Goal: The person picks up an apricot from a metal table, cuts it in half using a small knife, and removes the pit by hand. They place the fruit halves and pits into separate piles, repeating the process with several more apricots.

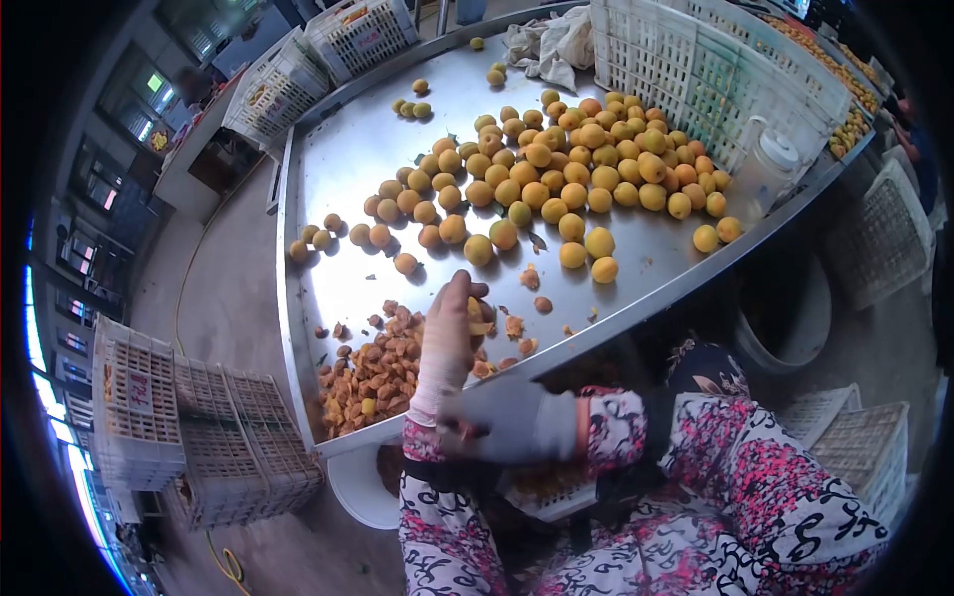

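My left hand point(449, 333), wrapped in a pale covering at the wrist, is above the near edge of a metal table point(338, 189). Its fingers curl around a yellow-orange apricot point(477, 315), partly hidden by them. My right hand point(512, 422), in a grey glove, crosses close to my left wrist below the table edge. Motion smears its fingers, and I cannot make out what they hold. Beside my left hand lies a heap of brown apricot pits point(368, 372). Farther back, many whole apricots point(537, 189) spread over the metal, with a few torn pieces point(514, 326) nearer me.
White plastic crates point(715, 79) stand along the table's right side, near a clear lidded jug point(770, 164). More crates point(139, 397) are stacked on the floor at left. A white bucket point(363, 492) sits under the near edge. A crumpled cloth point(552, 45) lies at the back.
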A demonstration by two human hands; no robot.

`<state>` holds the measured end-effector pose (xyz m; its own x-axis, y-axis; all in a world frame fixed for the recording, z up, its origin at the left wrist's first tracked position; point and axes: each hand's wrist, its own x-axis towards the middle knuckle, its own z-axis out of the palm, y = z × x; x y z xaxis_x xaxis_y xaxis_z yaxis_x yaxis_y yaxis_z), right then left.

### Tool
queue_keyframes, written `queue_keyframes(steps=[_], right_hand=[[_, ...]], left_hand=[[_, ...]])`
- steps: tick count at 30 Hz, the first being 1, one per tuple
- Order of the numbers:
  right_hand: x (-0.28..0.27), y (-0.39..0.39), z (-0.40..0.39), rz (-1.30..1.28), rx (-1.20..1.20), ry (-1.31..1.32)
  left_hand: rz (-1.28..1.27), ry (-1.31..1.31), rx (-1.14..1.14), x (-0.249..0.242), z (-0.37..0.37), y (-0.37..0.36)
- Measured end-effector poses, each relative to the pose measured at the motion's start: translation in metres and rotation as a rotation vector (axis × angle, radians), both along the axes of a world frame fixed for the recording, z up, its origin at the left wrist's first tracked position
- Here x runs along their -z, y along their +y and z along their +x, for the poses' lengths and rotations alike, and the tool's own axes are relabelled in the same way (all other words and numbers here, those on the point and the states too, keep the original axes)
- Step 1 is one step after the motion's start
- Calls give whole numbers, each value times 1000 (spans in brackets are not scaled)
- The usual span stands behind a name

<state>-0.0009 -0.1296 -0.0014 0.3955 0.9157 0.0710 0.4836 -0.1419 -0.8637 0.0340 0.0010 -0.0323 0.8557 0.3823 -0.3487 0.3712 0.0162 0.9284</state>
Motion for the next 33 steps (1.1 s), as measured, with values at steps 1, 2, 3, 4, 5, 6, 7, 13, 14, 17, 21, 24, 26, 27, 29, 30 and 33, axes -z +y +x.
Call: queue_keyframes(steps=[1, 2, 3, 4, 5, 6, 7, 13, 14, 17, 21, 24, 26, 27, 29, 30, 33], right_hand=[[-8, -4, 11, 50, 77, 40], [-14, -9, 22, 98, 154, 83], [-5, -8, 39, 350, 256, 45], [-14, -7, 54, 600, 359, 3], [-26, -22, 62, 559, 459, 351], [-55, -38, 68, 508, 555, 700], [-50, -47, 82, 613, 506, 774], [-47, -63, 100, 922, 451, 828], [-48, -63, 100, 925, 456, 828], [-46, -60, 96, 924, 450, 783], [-48, -56, 91, 912, 504, 808], [-44, -52, 89, 885, 552, 717], [-39, -47, 89, 925, 552, 749], [-37, -44, 89, 965, 553, 780], [-34, -39, 87, 976, 597, 774], [-34, -36, 86, 988, 643, 767], [-41, -32, 79, 925, 741, 746]], left_hand=[[-376, -20, -52, -5, -3, -2], [-630, -107, -40, 3, -5, -1], [-683, -163, -34, -3, -10, -9], [-738, -219, -25, -8, -13, -16], [-923, -187, -31, -1, -5, -13], [-1037, -157, 17, 1, -8, -12], [-1093, -176, 121, 6, -8, -11], [-1079, -228, 210, 9, -12, -35], [-1035, -238, 211, 7, -13, -39], [-883, -258, 236, 2, -16, -46], [-1164, -313, 292, 11, -12, -46], [-1159, -305, 247, 10, -13, -45], [-1092, -346, 231, 17, -11, -45], [-1025, -386, 215, 17, -10, -47], [-1013, -402, 169, 13, -11, -52], [-1000, -418, 125, 11, -12, -54], [-1047, -394, -6, 16, -12, -54]])
